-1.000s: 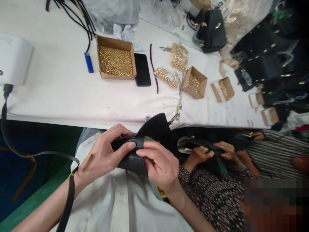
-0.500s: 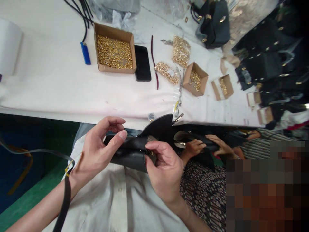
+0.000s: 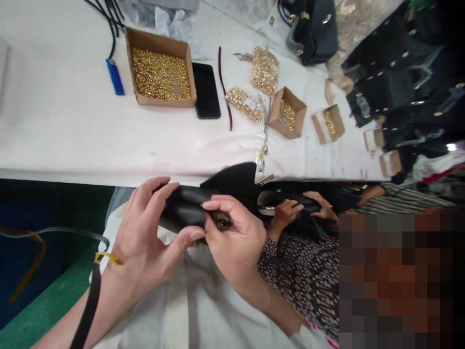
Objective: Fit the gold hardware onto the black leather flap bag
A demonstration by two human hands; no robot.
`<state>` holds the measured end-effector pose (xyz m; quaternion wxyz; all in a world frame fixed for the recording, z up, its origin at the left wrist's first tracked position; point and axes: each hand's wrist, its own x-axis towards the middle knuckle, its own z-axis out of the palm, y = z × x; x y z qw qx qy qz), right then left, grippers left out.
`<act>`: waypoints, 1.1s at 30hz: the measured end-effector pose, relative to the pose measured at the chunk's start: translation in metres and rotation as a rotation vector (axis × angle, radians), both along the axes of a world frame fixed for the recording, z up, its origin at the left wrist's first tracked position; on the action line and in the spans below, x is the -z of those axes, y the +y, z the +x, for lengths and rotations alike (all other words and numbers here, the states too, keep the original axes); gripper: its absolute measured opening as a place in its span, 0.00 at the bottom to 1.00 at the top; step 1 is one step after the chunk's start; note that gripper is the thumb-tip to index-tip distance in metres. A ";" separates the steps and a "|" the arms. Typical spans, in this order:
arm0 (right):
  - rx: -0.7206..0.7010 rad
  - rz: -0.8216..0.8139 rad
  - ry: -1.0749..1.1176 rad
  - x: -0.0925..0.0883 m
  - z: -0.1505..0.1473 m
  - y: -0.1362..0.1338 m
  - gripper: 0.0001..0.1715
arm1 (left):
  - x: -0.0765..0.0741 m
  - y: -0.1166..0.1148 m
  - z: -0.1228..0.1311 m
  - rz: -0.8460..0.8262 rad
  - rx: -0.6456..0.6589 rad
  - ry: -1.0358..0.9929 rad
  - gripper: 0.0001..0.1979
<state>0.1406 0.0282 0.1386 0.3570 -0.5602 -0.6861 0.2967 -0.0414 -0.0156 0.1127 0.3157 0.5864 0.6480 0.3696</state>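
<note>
A small black leather handbag is held over my lap, just below the table's front edge. My left hand wraps round its left part, fingers over the top and thumb along the lower side. With thumb and index finger, my right hand pinches the right-hand edge of the bag's body. A small metallic piece shows within the curl of my right fingers, too covered to name. The bag's rounded black flap stands up behind the right hand. The inside of the bag is mostly hidden.
On the white table lie a box of gold fittings, a phone, a blue lighter, bagged fittings and a smaller box. Black handbags stand far right. A co-worker's hands hold another bag beside me.
My left hand has turned, its fingers now reaching over the bag and its thumb dropping to the lower side. The right hand keeps its pinch. The whole view has shifted slightly.
</note>
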 end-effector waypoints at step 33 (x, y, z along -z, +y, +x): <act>-0.225 0.235 0.049 0.056 -0.033 0.016 0.19 | 0.017 0.014 -0.003 -0.068 -0.120 -0.045 0.30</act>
